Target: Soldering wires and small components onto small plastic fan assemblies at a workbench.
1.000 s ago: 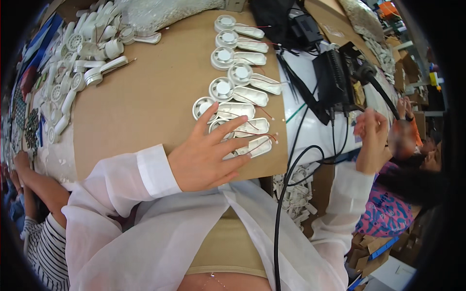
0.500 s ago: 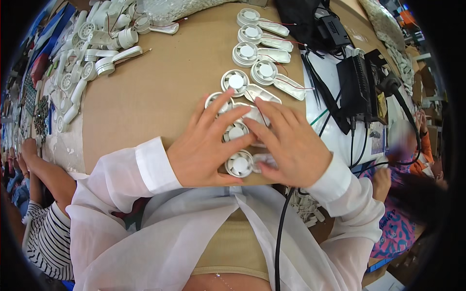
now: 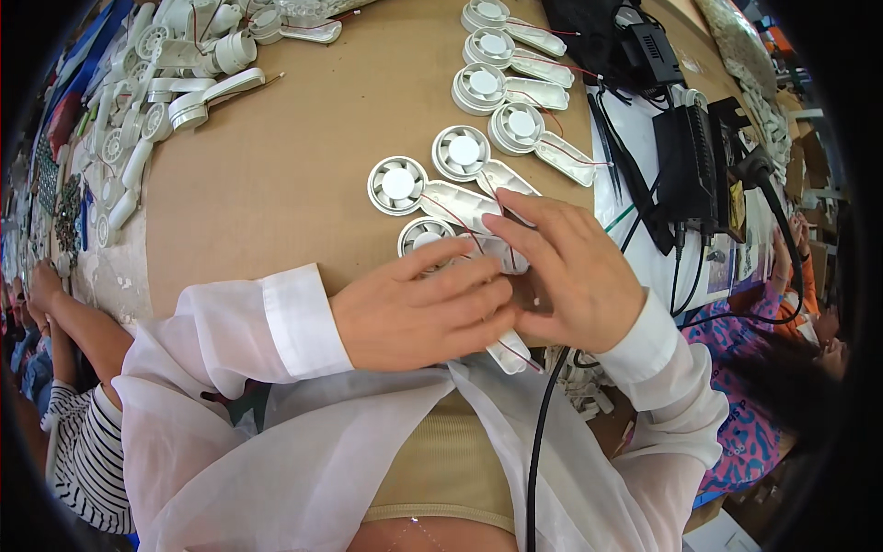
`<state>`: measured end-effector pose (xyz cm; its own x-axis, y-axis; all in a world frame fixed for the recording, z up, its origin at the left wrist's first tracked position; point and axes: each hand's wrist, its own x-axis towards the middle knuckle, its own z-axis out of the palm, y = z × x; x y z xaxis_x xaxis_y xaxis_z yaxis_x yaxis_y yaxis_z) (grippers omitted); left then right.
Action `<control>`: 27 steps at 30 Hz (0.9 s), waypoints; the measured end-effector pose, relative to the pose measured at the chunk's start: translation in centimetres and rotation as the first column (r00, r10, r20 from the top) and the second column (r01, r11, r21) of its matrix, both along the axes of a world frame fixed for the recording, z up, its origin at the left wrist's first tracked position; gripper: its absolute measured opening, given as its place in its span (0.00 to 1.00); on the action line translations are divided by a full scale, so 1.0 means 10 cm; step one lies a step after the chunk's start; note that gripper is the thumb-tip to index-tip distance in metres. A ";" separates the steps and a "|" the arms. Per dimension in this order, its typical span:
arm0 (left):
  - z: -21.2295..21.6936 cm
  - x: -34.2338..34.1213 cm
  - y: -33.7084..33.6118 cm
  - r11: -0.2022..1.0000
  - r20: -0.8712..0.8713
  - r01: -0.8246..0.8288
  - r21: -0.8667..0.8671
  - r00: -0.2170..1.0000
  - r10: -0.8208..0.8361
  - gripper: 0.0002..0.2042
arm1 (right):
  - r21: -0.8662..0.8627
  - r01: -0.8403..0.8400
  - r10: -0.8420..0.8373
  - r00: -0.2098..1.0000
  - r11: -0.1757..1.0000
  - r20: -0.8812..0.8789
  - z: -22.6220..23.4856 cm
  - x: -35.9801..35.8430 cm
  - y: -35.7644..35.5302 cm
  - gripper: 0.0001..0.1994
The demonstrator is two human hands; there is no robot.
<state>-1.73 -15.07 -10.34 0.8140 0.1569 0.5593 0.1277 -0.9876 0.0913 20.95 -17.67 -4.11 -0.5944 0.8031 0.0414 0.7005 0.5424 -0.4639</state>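
Several white handheld fans without back covers lie on the brown board, each with a round fan head, an open handle shell and thin red wires. My left hand point(image 3: 423, 308) curves over the nearest ones, fingers close together. From under it a fan handle point(image 3: 510, 351) juts toward the board's near edge; that fan's head is hidden. Index and middle fingertips of my right hand point(image 3: 579, 271) are spread at the handle ends of a fan point(image 3: 398, 185) and its neighbour point(image 3: 462, 153). Partly covered by my left fingers is another fan point(image 3: 425, 237).
More fans point(image 3: 517, 127) form a column toward the far right. White fan parts point(image 3: 175, 83) are heaped at the far left. On the right stand a black box-shaped device point(image 3: 681, 166) and cables. A black cable point(image 3: 543, 442) hangs before me. People sit at both sides.
One fan has shifted left, and its handle now shows more fully. The nearest fan's handle has turned toward me. My left fingers have drawn together and moved nearer to my right hand.
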 end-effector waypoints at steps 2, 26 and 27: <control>0.00 -0.02 -0.01 1.000 -0.017 0.005 0.010 1.000 -0.005 0.08 | -0.009 -0.001 0.001 1.000 1.000 0.004 0.02 0.09 0.05 0.36; 0.84 -0.38 0.86 0.838 -0.074 -0.296 -0.458 0.952 0.296 0.21 | 0.148 0.308 -0.339 0.891 0.940 0.302 -0.15 -0.45 0.20 0.11; 0.84 -0.27 0.97 0.863 -0.038 -0.257 -0.436 0.963 0.267 0.21 | 0.148 0.289 -0.321 0.901 0.946 0.293 -0.12 -0.40 0.18 0.11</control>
